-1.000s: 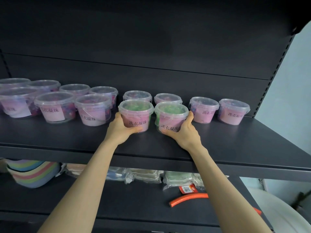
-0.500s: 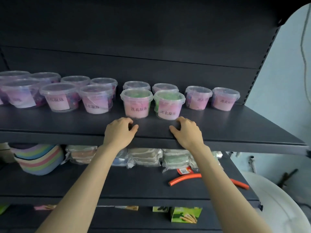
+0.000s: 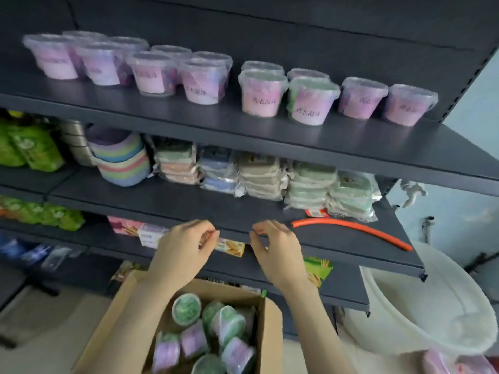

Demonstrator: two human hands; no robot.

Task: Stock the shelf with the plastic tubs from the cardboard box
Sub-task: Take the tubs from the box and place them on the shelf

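Plastic tubs point(image 3: 263, 93) with pink labels in black Chinese characters, too blurred to read, stand in rows on the top shelf point(image 3: 378, 141); more lie in the cardboard box point(image 3: 270, 333) just below both hands. The left hand point(image 3: 181, 255) and right hand point(image 3: 278, 252) hang loosely curled, holding nothing

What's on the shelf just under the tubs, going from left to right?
Green packets → stack of pastel bowls → stacks of wrapped packs → orange tube.
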